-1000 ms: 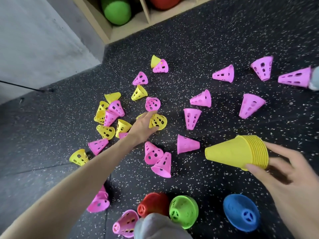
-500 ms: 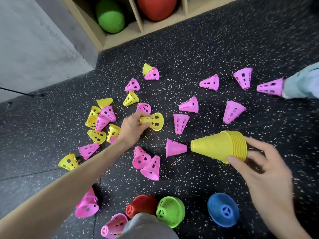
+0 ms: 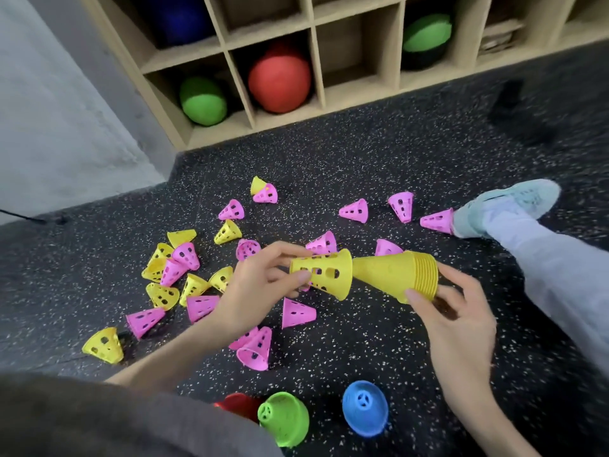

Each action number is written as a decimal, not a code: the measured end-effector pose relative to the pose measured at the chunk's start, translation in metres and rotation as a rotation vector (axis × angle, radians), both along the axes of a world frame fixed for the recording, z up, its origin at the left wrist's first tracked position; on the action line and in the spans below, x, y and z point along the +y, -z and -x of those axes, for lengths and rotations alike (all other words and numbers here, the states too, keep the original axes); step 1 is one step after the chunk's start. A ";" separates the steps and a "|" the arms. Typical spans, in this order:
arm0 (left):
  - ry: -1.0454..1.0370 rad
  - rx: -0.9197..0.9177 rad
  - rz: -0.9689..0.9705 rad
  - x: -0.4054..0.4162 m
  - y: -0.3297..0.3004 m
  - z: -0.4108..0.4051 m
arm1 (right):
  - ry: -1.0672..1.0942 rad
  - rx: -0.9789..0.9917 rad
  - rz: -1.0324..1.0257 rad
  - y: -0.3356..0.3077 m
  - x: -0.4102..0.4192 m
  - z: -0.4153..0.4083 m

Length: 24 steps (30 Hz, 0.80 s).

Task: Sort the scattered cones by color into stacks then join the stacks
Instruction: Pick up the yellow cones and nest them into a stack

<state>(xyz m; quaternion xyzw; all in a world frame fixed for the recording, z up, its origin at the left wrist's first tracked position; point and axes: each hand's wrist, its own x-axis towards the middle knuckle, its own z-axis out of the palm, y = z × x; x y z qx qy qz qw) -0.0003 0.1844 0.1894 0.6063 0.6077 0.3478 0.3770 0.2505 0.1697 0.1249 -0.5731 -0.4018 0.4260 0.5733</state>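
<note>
Above the speckled floor [image 3: 362, 179], left hand [image 3: 253, 288] fingers [image 3: 296, 278] curl round a single yellow cone [image 3: 321, 273], its wide mouth at the tip of the yellow stack [image 3: 400, 275]. Right hand [image 3: 458, 321] fingers pinch the stack's base. Pink cones [image 3: 298, 313] and yellow cones [image 3: 102, 345] lie scattered below; blue cone [image 3: 364, 412] and green cone [image 3: 285, 418] stand nearer.

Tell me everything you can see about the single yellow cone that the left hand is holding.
The single yellow cone looks like bright yellow plastic, its side pierced with rows of small holes. It is held above the dark speckled floor, lying roughly sideways: narrow top toward the left hand, wide flared rim toward the yellow stack. The left hand's fingers curl round its narrow end. The stack's tip meets or enters its open mouth; the right hand holds that stack.
</note>
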 end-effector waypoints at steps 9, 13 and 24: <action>0.067 0.059 0.054 -0.022 0.010 -0.010 | -0.330 0.025 0.045 -0.002 -0.030 0.019; 0.055 0.048 0.085 -0.027 0.011 -0.010 | -0.357 0.016 0.067 0.001 -0.029 0.020; 0.054 0.038 0.044 -0.014 0.029 -0.011 | -0.297 -0.023 0.091 0.009 -0.024 0.022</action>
